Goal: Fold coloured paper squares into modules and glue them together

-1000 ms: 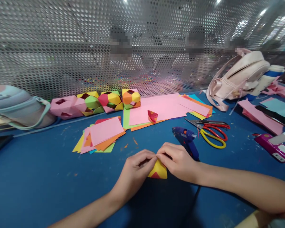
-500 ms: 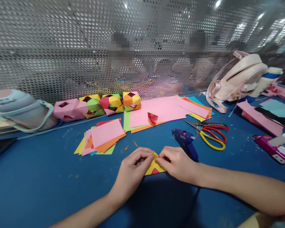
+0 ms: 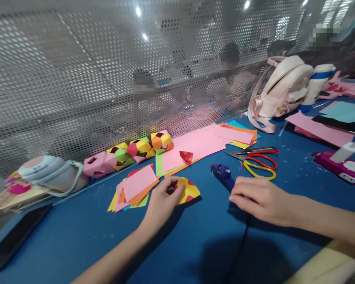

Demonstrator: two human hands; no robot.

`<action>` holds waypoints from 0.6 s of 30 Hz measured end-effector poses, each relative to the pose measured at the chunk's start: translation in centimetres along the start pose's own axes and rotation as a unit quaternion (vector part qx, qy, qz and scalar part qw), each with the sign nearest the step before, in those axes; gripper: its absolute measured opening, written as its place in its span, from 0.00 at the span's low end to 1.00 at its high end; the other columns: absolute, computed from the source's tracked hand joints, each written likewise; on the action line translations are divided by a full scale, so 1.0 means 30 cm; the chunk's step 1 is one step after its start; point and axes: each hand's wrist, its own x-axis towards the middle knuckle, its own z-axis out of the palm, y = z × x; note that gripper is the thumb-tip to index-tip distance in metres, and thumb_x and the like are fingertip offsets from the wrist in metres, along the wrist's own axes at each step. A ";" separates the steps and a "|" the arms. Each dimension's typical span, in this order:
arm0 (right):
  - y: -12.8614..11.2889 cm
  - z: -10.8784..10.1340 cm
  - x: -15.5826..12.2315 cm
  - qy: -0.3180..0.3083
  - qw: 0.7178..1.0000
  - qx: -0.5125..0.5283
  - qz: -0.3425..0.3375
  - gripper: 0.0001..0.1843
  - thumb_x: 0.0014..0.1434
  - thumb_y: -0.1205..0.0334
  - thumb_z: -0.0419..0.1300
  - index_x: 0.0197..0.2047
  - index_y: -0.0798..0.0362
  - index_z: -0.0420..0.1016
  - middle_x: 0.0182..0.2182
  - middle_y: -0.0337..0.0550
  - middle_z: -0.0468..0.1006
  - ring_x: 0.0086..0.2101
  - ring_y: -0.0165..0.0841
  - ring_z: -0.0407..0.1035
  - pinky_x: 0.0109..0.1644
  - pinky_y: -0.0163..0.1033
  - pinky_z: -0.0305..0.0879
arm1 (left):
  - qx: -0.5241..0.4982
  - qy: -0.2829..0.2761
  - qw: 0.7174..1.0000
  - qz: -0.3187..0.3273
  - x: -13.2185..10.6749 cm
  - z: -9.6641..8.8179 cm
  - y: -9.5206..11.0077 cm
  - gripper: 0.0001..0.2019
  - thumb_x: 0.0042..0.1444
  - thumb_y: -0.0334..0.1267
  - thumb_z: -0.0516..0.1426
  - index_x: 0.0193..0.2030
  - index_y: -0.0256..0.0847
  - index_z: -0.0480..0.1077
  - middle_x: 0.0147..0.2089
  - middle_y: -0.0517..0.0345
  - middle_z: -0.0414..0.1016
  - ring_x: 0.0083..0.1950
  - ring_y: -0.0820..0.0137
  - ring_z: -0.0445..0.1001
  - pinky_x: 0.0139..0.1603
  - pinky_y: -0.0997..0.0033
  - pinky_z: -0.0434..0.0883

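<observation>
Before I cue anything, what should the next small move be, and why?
Probably close the right hand on the blue glue gun: that hand is at its near end, grip unclear, while the left hand pinches the folded yellow paper.

Two hands and two small folded papers appear. The tabletop bears one glue gun, one backpack, one bottle and one purple power strip.

Bare forearms, bare wrists, slim bare fingers
</observation>
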 end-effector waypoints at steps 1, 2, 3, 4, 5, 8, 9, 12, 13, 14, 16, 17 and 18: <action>0.027 -0.002 -0.012 0.006 1.000 -0.004 0.023 0.17 0.65 0.60 0.47 0.30 0.55 0.70 0.25 0.41 0.69 0.26 0.27 0.63 0.31 0.33 0.57 | 0.023 0.004 1.000 0.020 0.033 0.005 0.010 0.09 0.52 0.42 0.53 0.33 0.38 0.70 0.28 0.60 0.72 0.27 0.72 0.68 0.27 0.75 0.66; 0.053 0.001 -0.019 0.013 0.999 -0.005 0.045 0.17 0.65 0.60 0.47 0.28 0.55 0.70 0.25 0.40 0.69 0.27 0.28 0.63 0.32 0.33 0.57 | 0.055 0.016 0.998 0.038 0.071 0.014 0.019 0.09 0.51 0.41 0.53 0.32 0.38 0.70 0.27 0.60 0.72 0.27 0.71 0.69 0.27 0.74 0.66; 0.076 0.006 -0.023 0.019 0.997 -0.005 0.069 0.17 0.65 0.60 0.47 0.27 0.55 0.69 0.24 0.40 0.70 0.27 0.28 0.63 0.33 0.34 0.57 | 0.069 0.029 0.996 0.045 0.114 0.027 0.029 0.08 0.51 0.40 0.53 0.32 0.39 0.70 0.26 0.61 0.71 0.27 0.71 0.68 0.28 0.74 0.66; 0.097 0.013 -0.025 0.022 0.995 -0.002 0.095 0.17 0.64 0.59 0.48 0.27 0.55 0.69 0.24 0.40 0.70 0.27 0.28 0.63 0.33 0.34 0.57 | 0.076 0.040 0.995 0.048 0.158 0.041 0.036 0.08 0.51 0.39 0.53 0.32 0.39 0.70 0.26 0.60 0.71 0.28 0.71 0.69 0.29 0.73 0.65; 0.113 0.020 -0.025 0.022 0.993 0.003 0.120 0.17 0.64 0.59 0.48 0.27 0.55 0.69 0.24 0.39 0.70 0.27 0.28 0.63 0.33 0.34 0.57 | 0.082 0.052 0.994 0.052 0.202 0.058 0.040 0.08 0.51 0.39 0.53 0.33 0.39 0.70 0.27 0.59 0.71 0.28 0.70 0.69 0.30 0.72 0.66; 0.137 0.039 -0.028 0.015 0.983 0.019 0.182 0.16 0.63 0.57 0.49 0.27 0.54 0.69 0.25 0.39 0.72 0.27 0.28 0.64 0.33 0.34 0.58 | 0.103 0.079 0.990 0.061 0.305 0.098 0.036 0.13 0.49 0.40 0.55 0.40 0.36 0.69 0.36 0.52 0.74 0.34 0.67 0.71 0.35 0.69 0.67; 0.139 0.044 -0.030 0.011 0.980 0.022 0.198 0.16 0.63 0.57 0.49 0.27 0.54 0.69 0.25 0.39 0.72 0.27 0.29 0.64 0.33 0.34 0.58 | 0.112 0.088 0.988 0.062 0.322 0.103 0.030 0.13 0.49 0.40 0.55 0.41 0.36 0.69 0.38 0.49 0.74 0.35 0.66 0.71 0.37 0.67 0.67; 0.141 0.052 -0.037 0.000 0.975 0.025 0.222 0.12 0.59 0.54 0.53 0.32 0.54 0.70 0.29 0.41 0.73 0.29 0.30 0.65 0.33 0.35 0.59 | 0.131 0.093 0.984 0.074 0.312 0.087 0.015 0.12 0.52 0.39 0.53 0.41 0.36 0.68 0.42 0.48 0.73 0.31 0.68 0.70 0.37 0.66 0.67; 0.141 0.055 -0.035 -0.004 0.974 0.026 0.223 0.12 0.58 0.53 0.55 0.35 0.54 0.70 0.31 0.42 0.74 0.31 0.31 0.66 0.35 0.35 0.60 | 0.135 0.086 0.984 0.077 0.288 0.073 0.015 0.12 0.52 0.40 0.52 0.41 0.36 0.68 0.40 0.50 0.73 0.29 0.69 0.69 0.34 0.67 0.67; 0.143 0.058 -0.031 -0.010 0.974 0.028 0.225 0.14 0.56 0.52 0.56 0.38 0.55 0.70 0.34 0.43 0.74 0.33 0.32 0.66 0.36 0.36 0.60 | 0.137 0.075 0.985 0.079 0.254 0.058 0.020 0.11 0.53 0.40 0.51 0.40 0.37 0.68 0.37 0.52 0.73 0.28 0.69 0.69 0.32 0.68 0.67; 0.149 0.065 -0.015 -0.026 0.971 0.037 0.235 0.18 0.53 0.50 0.58 0.42 0.55 0.70 0.37 0.46 0.74 0.35 0.34 0.67 0.37 0.36 0.61 | 0.138 0.040 0.986 0.083 0.159 0.029 0.043 0.10 0.54 0.39 0.50 0.39 0.39 0.69 0.32 0.55 0.73 0.28 0.69 0.69 0.30 0.70 0.67; 0.153 0.069 -0.004 -0.034 0.968 0.042 0.244 0.20 0.53 0.49 0.58 0.42 0.55 0.70 0.37 0.46 0.74 0.34 0.34 0.67 0.36 0.36 0.61 | 0.139 0.016 0.986 0.086 0.099 0.019 0.059 0.09 0.53 0.38 0.51 0.37 0.40 0.69 0.31 0.57 0.73 0.28 0.70 0.69 0.30 0.70 0.67; 0.158 0.073 0.008 -0.042 0.965 0.046 0.253 0.20 0.53 0.48 0.58 0.41 0.56 0.71 0.35 0.46 0.74 0.33 0.34 0.68 0.35 0.36 0.60 | 0.138 -0.022 0.986 0.093 0.034 0.012 0.075 0.08 0.53 0.38 0.51 0.36 0.41 0.70 0.29 0.58 0.73 0.27 0.70 0.69 0.29 0.71 0.67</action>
